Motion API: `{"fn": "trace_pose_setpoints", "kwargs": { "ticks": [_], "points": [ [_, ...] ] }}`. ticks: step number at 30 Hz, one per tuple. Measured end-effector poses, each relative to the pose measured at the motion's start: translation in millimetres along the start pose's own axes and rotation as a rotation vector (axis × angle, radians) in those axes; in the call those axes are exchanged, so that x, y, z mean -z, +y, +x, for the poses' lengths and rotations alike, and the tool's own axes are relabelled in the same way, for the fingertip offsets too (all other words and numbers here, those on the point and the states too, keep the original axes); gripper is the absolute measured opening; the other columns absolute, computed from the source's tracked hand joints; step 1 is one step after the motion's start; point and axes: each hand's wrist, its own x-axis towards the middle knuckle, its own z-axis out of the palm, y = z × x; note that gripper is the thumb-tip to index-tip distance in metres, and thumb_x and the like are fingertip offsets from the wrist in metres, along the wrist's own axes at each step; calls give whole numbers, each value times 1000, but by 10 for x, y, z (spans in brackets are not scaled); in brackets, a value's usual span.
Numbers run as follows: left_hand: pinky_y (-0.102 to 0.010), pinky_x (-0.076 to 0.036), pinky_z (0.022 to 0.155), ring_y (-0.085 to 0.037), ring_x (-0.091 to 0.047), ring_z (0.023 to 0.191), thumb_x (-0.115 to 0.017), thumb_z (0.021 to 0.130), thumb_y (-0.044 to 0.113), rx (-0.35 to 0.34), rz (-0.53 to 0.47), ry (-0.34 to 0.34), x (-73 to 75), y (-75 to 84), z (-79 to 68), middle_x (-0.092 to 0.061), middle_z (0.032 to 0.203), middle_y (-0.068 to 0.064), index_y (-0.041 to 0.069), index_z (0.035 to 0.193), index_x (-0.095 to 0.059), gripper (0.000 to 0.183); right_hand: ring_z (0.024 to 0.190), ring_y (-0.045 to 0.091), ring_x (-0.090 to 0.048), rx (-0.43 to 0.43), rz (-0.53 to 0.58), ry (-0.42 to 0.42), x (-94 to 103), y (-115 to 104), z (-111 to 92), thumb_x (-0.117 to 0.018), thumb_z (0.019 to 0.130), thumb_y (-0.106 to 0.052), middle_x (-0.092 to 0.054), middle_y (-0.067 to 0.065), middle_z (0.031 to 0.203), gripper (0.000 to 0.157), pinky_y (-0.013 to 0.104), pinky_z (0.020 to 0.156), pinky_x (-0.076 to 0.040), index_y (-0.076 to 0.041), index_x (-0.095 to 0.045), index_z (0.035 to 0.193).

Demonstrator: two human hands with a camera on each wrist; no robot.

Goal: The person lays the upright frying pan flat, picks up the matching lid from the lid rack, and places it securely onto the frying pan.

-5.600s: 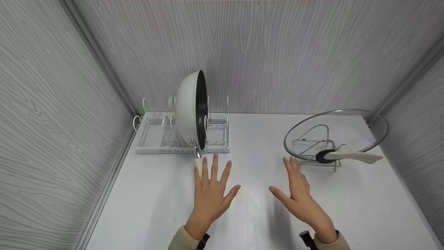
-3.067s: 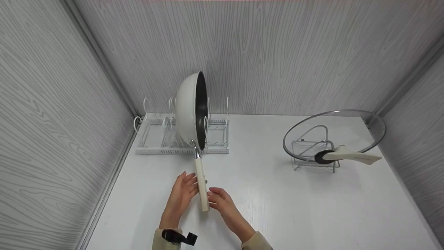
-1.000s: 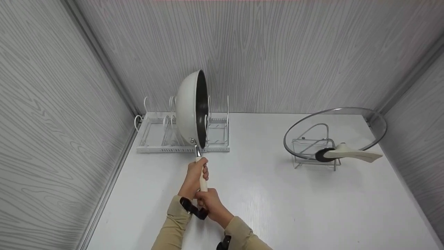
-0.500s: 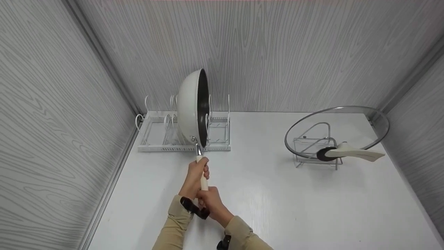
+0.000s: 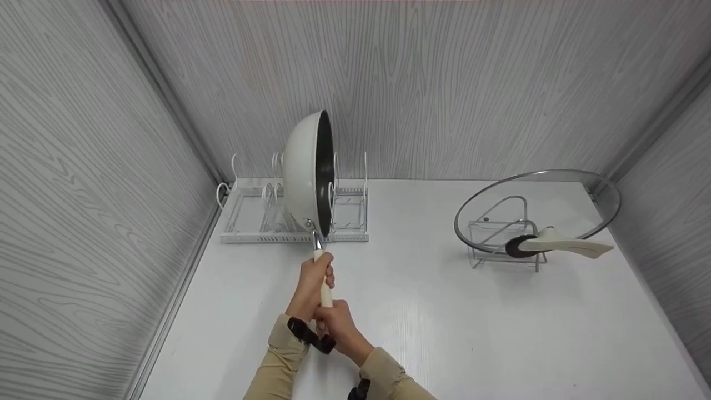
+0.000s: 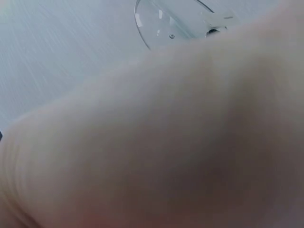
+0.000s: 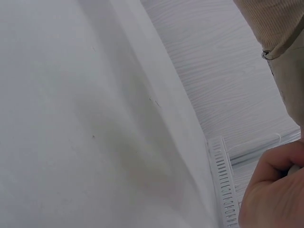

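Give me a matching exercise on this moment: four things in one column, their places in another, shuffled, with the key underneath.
1. pan
2. glass lid
3. left hand
4. right hand

A. resting on the wire stand
B. gripping the handle nearer its free end
C. standing on edge in the white rack
D. gripping the handle nearer the pan

Pairs: 1-C, 2-A, 3-D, 4-B
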Motion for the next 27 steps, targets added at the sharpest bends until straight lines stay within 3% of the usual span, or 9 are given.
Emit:
{"fn": "trace_pose_setpoints", "kwargs": {
  "ticks": [11, 27],
  "points": [
    [-22, -37, 43, -9, -41, 45, -52, 88, 17, -81, 5, -11, -36, 45, -112, -44, 55, 3, 8, 78, -46, 15, 36, 7, -35, 33, 15, -58, 4, -65, -49, -57, 73, -2, -37, -5, 42, 16, 21, 33, -32, -9, -47, 61],
    [-22, -37, 41, -9, -41, 43, -49, 93, 18, -147, 34, -36, -100, 258, -354, -44, 55, 1, 6, 77, -45, 20, 32, 5, -34, 54, -5, -110, -63, -284, -203, -58, 76, -1, -38, -7, 40, 20, 20, 30, -29, -9, -48, 60]
  ]
}}
